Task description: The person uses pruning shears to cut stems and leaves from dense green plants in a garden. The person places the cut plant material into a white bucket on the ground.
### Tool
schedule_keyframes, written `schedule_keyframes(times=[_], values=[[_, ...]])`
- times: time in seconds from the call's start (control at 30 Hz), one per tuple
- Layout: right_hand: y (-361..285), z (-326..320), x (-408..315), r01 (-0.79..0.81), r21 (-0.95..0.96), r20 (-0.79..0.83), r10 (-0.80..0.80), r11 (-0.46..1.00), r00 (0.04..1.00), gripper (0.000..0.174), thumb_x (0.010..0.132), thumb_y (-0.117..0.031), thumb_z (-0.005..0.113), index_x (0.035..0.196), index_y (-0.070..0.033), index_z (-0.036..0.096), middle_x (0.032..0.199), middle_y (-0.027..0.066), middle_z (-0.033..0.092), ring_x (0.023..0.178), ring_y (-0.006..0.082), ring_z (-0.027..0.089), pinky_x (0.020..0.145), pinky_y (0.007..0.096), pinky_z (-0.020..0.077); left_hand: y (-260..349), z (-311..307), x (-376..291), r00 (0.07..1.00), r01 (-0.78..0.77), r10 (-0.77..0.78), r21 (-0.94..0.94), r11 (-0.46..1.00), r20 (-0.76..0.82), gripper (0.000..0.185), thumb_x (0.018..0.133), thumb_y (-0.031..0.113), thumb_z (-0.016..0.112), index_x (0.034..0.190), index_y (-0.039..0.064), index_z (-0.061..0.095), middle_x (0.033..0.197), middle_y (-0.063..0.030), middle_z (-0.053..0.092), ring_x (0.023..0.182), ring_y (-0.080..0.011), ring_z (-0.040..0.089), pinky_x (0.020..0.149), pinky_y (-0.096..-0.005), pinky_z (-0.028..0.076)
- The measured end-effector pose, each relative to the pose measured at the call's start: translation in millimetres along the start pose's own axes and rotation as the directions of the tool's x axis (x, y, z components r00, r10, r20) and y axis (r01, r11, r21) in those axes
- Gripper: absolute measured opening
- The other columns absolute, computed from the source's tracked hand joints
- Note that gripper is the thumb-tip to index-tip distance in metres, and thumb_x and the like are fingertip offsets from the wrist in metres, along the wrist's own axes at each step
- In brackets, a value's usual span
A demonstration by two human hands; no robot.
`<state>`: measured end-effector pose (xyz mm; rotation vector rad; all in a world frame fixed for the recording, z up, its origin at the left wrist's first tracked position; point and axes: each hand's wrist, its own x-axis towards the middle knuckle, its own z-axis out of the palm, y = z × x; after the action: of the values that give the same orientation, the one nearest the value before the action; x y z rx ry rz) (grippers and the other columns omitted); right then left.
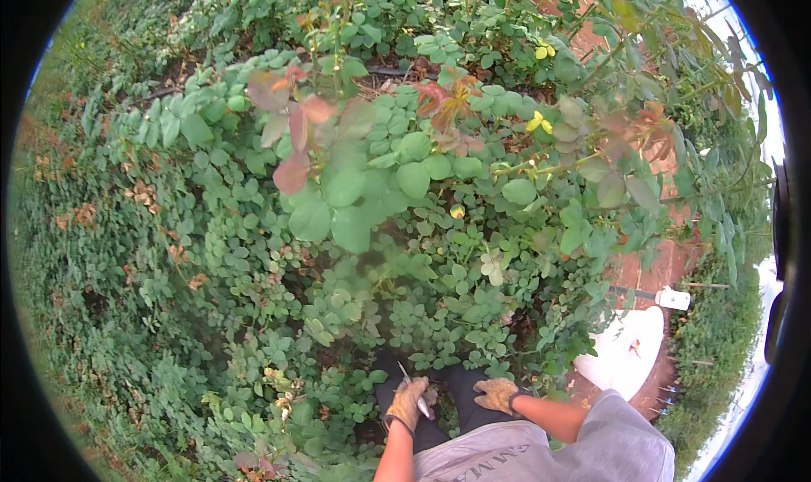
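My left hand (408,403), in a tan work glove, is closed around pruning shears (423,407). Their narrow metal tip points up and away from me, and the handle shows below the palm. My right hand (497,396), gloved alike, lies on the dark trousers (472,412) over my thigh, fingers a little apart, with no tool seen in it. Leafy rose bushes (443,279) stand close in front of my legs. Reddish young leaves (294,124) and broad green leaves (348,197) hang near the camera, the nearest ones blurred.
Dense foliage (127,279) spreads on the left. On the right, a reddish dirt path (656,266) holds a large white object (627,349) and a small white item (673,298) beside a dark bar. Long stems (570,165) reach across at the upper right.
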<state>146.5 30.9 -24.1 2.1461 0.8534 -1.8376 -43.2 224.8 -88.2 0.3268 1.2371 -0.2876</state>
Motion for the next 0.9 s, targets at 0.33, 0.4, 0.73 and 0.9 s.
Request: schedule_keyframes(times=[0.33,0.4,0.73,0.9], values=[[-53.1,0.6,30.7,0.344,0.57,-0.398,-0.115,0.746,0.91,0.048,0.098,-0.033,0.07,0.135,-0.002,0.066,0.118,0.0151,0.077,0.103,0.0271,0.075,0.091,0.0386,0.0583,-40.9,-14.6,-2.0,0.795,0.287,0.137,-0.565,0.774,0.59,0.021,0.106,0.027,0.06,0.097,0.01,0.055,0.096,-0.0068,0.06,0.084,-0.0245,0.058,0.081,-0.0432,0.052],[-65.1,-7.3,36.8,0.295,0.655,-0.342,-0.076,0.695,0.937,0.048,0.098,-0.028,0.071,0.134,0.001,0.066,0.112,0.013,0.076,0.094,0.0222,0.074,0.084,0.0354,0.0591,-43.0,-11.6,-8.0,0.864,0.019,0.221,-0.469,0.883,0.451,0.021,0.106,0.028,0.061,0.104,0.008,0.056,0.098,-0.0076,0.062,0.084,-0.0249,0.059,0.08,-0.0428,0.053],[-51.4,-79.6,65.7,0.173,0.777,-0.298,0.112,0.606,0.948,0.047,0.098,-0.022,0.075,0.138,-0.001,0.063,0.116,0.0109,0.074,0.095,0.0191,0.071,0.081,0.031,0.0595,-33.9,-26.1,-47.0,0.996,-0.056,0.073,-0.263,0.963,0.055,0.041,0.094,0.024,0.08,0.122,0.005,0.058,0.103,-0.0078,0.068,0.089,-0.0213,0.072,0.075,-0.0346,0.057],[-125.1,-214.4,123.5,0.372,0.699,-0.485,0.023,0.61,0.874,0.046,0.103,-0.022,0.071,0.143,-0.004,0.059,0.131,0.0095,0.07,0.109,0.0212,0.069,0.093,0.0322,0.0581,-22.3,-70.9,-55.4,0.952,0.025,0.192,-0.688,0.725,0.237,0.025,0.091,0.02,0.08,0.106,0.013,0.061,0.098,-0.005,0.066,0.086,-0.0231,0.07,0.071,-0.0368,0.056]])
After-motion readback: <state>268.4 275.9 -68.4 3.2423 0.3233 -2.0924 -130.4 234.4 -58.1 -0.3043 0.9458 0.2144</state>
